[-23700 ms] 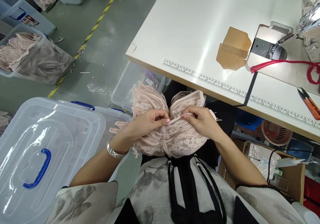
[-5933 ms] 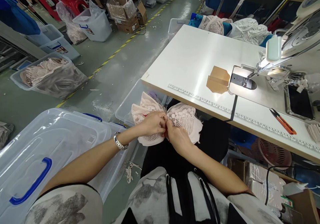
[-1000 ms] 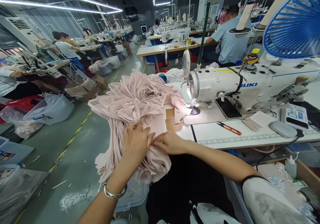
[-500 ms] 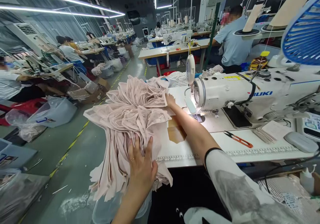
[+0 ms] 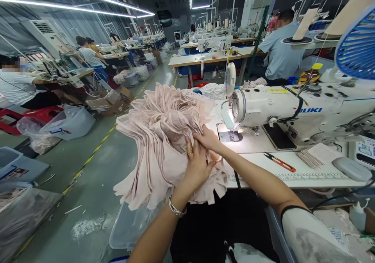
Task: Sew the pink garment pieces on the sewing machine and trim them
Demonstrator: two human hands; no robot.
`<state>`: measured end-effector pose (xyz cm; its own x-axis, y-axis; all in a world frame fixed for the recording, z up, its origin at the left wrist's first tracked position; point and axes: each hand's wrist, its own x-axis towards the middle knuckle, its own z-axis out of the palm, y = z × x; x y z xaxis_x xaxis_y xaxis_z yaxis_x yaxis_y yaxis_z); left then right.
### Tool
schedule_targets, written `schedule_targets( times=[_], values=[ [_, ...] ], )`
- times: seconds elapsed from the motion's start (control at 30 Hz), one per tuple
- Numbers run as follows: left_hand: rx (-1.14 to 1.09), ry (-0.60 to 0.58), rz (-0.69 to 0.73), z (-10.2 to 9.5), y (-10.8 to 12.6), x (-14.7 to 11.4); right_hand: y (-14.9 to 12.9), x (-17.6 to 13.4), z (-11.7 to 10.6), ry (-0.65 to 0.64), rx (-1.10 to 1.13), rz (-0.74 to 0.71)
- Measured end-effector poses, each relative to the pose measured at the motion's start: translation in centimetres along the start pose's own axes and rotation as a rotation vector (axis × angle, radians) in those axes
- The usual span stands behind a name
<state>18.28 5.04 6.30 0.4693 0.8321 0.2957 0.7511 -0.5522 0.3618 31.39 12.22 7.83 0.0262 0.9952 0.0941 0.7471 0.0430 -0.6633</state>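
A thick pile of pale pink fabric pieces lies layered at the left end of the white sewing table, its lower ends hanging over the edge. My left hand, with a ring and a bracelet, rests on the pile's near right part, fingers stretched and apart. Just beyond its fingertips, my right hand is closed on the fabric's right side, its fingertips partly sunk among the folds. To the right of the pile stands a white sewing machine with its lamp lit over the needle plate.
On the table lie orange-handled thread snips, a dark phone, a stack of fabric pieces and a grey case. A clear bin stands below the pile. A blue fan is at right. Co-workers sit at other machines.
My right hand has drawn back from the pile's far right edge toward my left hand. My left hand has moved right and up over the fabric. The pile has shifted right and bunched.
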Motion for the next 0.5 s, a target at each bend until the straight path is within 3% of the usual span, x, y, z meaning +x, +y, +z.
schedule_targets(
  times=[0.17,0.33,0.43,0.5],
  values=[
    [0.253,-0.11,-0.029,-3.3,-2.0,-2.8,-1.0,1.3,-0.6,0.15,-0.047,-0.007],
    [0.157,-0.342,0.021,-7.7,-5.2,-8.7,-1.2,1.3,-1.3,0.197,-0.058,-0.018],
    [0.119,-0.458,0.058,-10.6,-7.0,-11.4,-1.0,0.1,-2.1,0.128,-0.049,-0.076],
    [0.067,-0.457,0.114,-12.7,-7.7,-12.2,-0.7,-2.0,-2.4,-0.018,-0.092,-0.098]
  ],
)
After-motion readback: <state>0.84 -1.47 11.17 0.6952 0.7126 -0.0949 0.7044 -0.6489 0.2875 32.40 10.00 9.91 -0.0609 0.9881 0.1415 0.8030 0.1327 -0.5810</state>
